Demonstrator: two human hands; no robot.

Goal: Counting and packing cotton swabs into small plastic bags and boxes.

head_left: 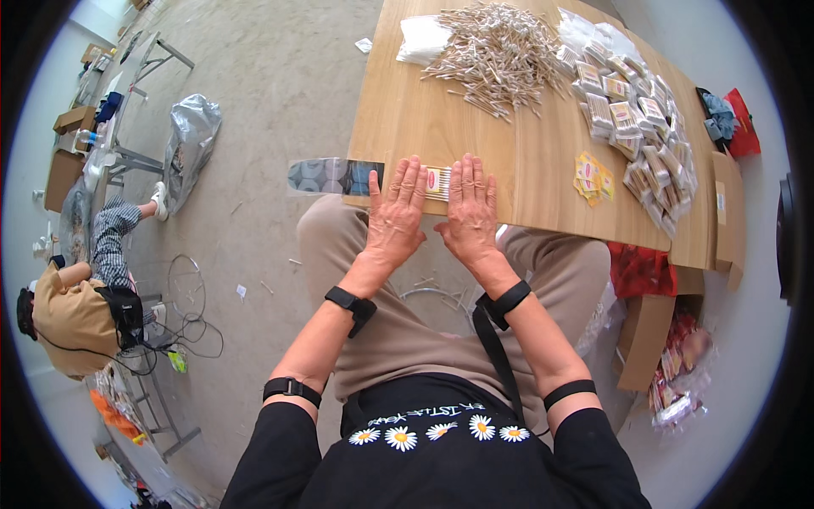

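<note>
A seated person presses the left hand (395, 217) and right hand (471, 212) flat, fingers together, on a small clear packet of wooden sticks (438, 182) at the near edge of the light wooden table (424, 119), apparently to flatten it. Its long axis seems to run near-to-far (mostly hidden). Loose pale sticks (496, 55) lie heaped farther off.
</note>
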